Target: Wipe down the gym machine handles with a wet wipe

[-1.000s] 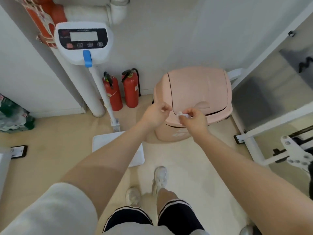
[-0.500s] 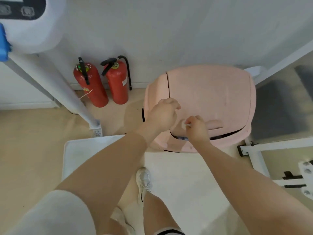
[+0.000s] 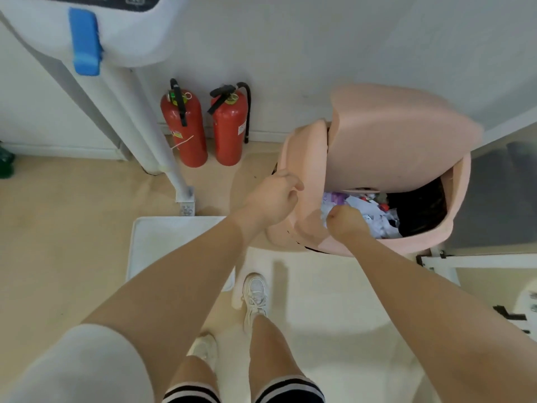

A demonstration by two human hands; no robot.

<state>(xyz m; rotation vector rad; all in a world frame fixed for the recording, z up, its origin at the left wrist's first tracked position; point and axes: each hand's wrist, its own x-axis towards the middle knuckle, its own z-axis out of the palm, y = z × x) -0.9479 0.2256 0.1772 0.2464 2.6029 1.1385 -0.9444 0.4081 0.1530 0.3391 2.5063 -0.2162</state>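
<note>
While the left hand (image 3: pixel 271 199) is curling round the edge of the bin (image 3: pixel 308 181) with the lid (image 3: pixel 401 146) tilting open, the right hand (image 3: pixel 347 221) is hanging fisted over the rubbish, apparently pinching the wipe (image 3: pixel 325 218). Wiping is looking finished, with only the drop remaining; no handles are showing.

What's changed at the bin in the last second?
The pink bin's lid has swung open, showing litter inside. The right hand, which pinched a white wipe above the closed lid, has dropped into the opening with fingers curled; whether it still holds the wipe is unclear. The left hand has shifted to the bin's left rim. The two fire extinguishers stayed put.
</note>
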